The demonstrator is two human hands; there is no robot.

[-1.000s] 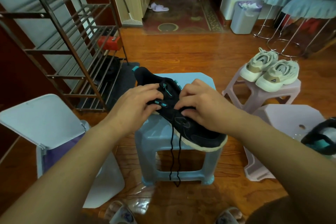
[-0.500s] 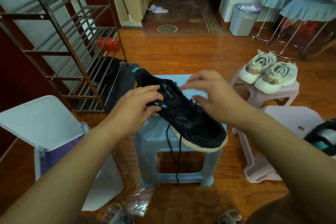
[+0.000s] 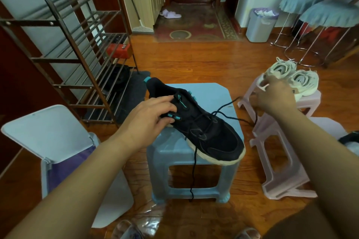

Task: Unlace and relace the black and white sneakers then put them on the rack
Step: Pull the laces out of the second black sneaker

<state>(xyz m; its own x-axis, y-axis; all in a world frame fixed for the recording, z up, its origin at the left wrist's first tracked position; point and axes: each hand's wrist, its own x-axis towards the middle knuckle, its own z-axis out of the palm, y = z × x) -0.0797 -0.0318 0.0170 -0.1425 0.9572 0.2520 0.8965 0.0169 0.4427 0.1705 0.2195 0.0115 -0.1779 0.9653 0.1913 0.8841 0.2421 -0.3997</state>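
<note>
A black sneaker (image 3: 211, 134) with a white sole and teal accents lies on a light blue plastic stool (image 3: 206, 91), toe toward me. My left hand (image 3: 153, 114) grips its ankle side near the teal eyelet tabs. My right hand (image 3: 272, 97) is out to the right, above the pink stool, pinching one end of the black lace (image 3: 229, 105), which runs taut from the eyelets. The other lace end (image 3: 193, 172) hangs down the stool's front. A second black sneaker (image 3: 349, 137) shows partly at the right edge. The metal shoe rack (image 3: 64, 48) stands at the left.
A pair of cream sneakers (image 3: 291, 77) sits on a pink stool (image 3: 275, 153) at the right. A white lidded bin (image 3: 58, 141) stands at my left. A grey waste bin (image 3: 260, 25) and chairs are at the back right. Dark shoes lie on the rack's lowest shelf.
My right hand has left the sneaker's tongue and swung out to the right, drawing one lace end out of the eyelets. The left hand has stayed on the shoe.
</note>
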